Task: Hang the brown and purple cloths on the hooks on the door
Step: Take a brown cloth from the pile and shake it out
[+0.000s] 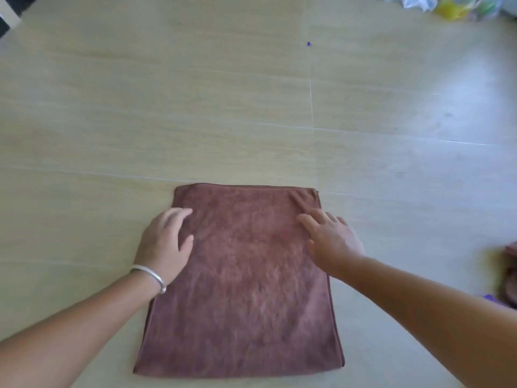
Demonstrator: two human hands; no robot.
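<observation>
While both the left hand (165,242) and right hand (333,239) lie flat with fingers spread on the brown cloth (240,289), the person should pinch its far corners to lift it cleanly off the floor (195,93).

Head camera looks steeply down, close over the floor (251,107).

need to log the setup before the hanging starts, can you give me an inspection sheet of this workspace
surface: pale wood-look floor with thin seam lines.
job's things: brown cloth lies folded flat on the floor; a bit of brown fabric and a purple scrap show at the right edge; door and hooks not in view.
clutter: plastic bags at top right; small blue speck.
grippers: left hand and right hand rest open on the cloth's upper corners; silver bangle on the left wrist.
cables: nothing seen.
surroundings: dark edge at top left, unclear.
</observation>
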